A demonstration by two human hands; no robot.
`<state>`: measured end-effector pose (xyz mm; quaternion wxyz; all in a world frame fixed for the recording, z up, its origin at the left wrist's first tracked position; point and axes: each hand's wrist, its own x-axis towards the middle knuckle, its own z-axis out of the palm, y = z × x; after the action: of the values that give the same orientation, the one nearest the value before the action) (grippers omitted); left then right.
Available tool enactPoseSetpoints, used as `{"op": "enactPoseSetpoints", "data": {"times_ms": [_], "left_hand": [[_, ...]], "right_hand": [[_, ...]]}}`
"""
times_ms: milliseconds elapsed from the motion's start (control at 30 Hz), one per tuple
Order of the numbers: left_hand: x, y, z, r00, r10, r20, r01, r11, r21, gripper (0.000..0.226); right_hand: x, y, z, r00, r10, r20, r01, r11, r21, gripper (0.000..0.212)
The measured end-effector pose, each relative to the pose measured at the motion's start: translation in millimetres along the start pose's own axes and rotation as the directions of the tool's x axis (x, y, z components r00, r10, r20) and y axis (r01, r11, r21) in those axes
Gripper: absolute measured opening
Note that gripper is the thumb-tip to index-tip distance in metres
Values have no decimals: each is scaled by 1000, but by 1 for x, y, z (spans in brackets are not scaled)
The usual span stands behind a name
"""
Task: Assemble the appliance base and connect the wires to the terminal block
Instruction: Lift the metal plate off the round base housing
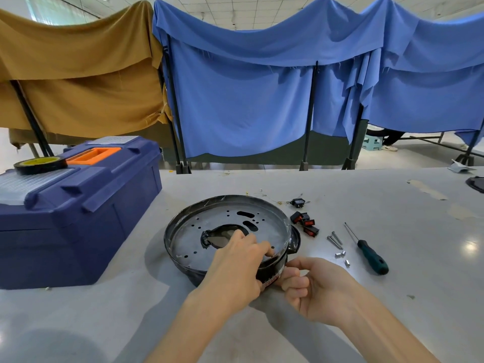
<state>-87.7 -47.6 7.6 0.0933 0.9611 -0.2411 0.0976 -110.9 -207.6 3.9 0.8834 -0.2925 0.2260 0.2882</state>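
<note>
The round black appliance base (225,205) sits on the grey table with a perforated metal plate (222,221) lying inside it. My left hand (235,265) reaches over the near rim, fingers curled onto the rim and the plate. My right hand (311,284) is at the base's near outer wall with fingers curled, pinching at the wall by a red-and-white label (272,280). Three black rocker switches with red faces (305,224) and a black socket part (298,203) lie just right of the base. No terminal block is visible.
A green-handled screwdriver (372,255), long screws (335,239) and small metal spacers (341,256) lie at the right. A blue toolbox (65,213) with a tape roll (39,165) on top stands at the left. Cloth-draped screens (243,87) stand behind the table.
</note>
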Motion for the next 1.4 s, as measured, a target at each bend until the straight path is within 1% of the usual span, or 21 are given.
{"op": "enactPoseSetpoints", "data": {"times_ms": [200,333,467,567,667,733,767,833,867,900,967,1033,1067,1133,1167,1200,1267,1300,1333,1367,1400], "left_hand": [[-2,0,4,1000,-3,-2,3,1000,-22,55],[-1,1,5,1000,-8,4,8,1000,-10,55],[0,2,6,1000,-10,24,9,1000,12,55],[-1,4,7,1000,-11,7,10,999,47,54],[1,3,8,1000,-5,26,4,998,60,55],[1,2,5,997,1,79,-1,1000,1,65],[2,0,4,994,-2,110,9,998,-60,77],[3,-5,-3,980,-42,194,96,956,-277,106],[4,-8,-7,974,-55,219,136,918,-373,110],[6,-11,-10,974,-54,222,145,897,-417,106],[12,-18,-13,979,-46,197,121,913,-389,80],[17,-23,-13,988,-34,151,85,933,-350,52],[19,-24,-12,990,-29,141,76,937,-342,48],[24,-24,-11,989,-6,147,51,952,-303,52],[27,-24,-11,988,10,156,34,960,-276,53],[30,-23,-10,986,23,163,21,965,-261,53],[35,-23,-10,984,58,170,-16,972,-236,47],[37,-23,-11,983,71,170,-34,976,-215,43],[38,-23,-10,982,77,174,-42,979,-198,41],[39,-24,-9,980,79,182,-44,981,-191,39],[39,-25,-8,978,79,191,-41,980,-193,38]], "right_hand": [[-5,-1,1,1000,4,24,-4,1000,0,40],[-12,-2,4,996,6,92,-12,998,57,39],[-16,-5,7,993,-6,120,-4,996,85,39],[-19,-7,8,993,-22,115,11,995,99,38],[-21,-12,9,995,-87,47,81,991,103,38],[-22,-17,9,985,-166,-42,169,982,80,36],[-22,-18,9,975,-205,-84,209,977,38,32],[-17,-16,8,943,-291,-161,279,956,-92,21],[-13,-13,8,920,-340,-194,308,935,-176,20],[-9,-11,7,893,-390,-222,330,906,-266,21],[-4,-7,7,838,-477,-267,342,839,-424,20],[-3,-6,7,807,-525,-271,336,785,-520,20],[-2,-5,7,802,-536,-262,328,763,-556,20],[-1,-2,4,787,-569,-240,322,710,-627,22],[0,-1,3,754,-616,-228,339,662,-669,21],[2,-2,3,694,-688,-211,362,587,-724,21],[10,-11,1,536,-831,-151,378,395,-837,24],[15,-16,1,482,-870,-104,362,306,-881,31],[22,-21,1,464,-884,-52,333,228,-915,39],[29,-25,2,483,-875,1,313,171,-934,45],[36,-27,4,525,-850,47,321,147,-936,49]]}}
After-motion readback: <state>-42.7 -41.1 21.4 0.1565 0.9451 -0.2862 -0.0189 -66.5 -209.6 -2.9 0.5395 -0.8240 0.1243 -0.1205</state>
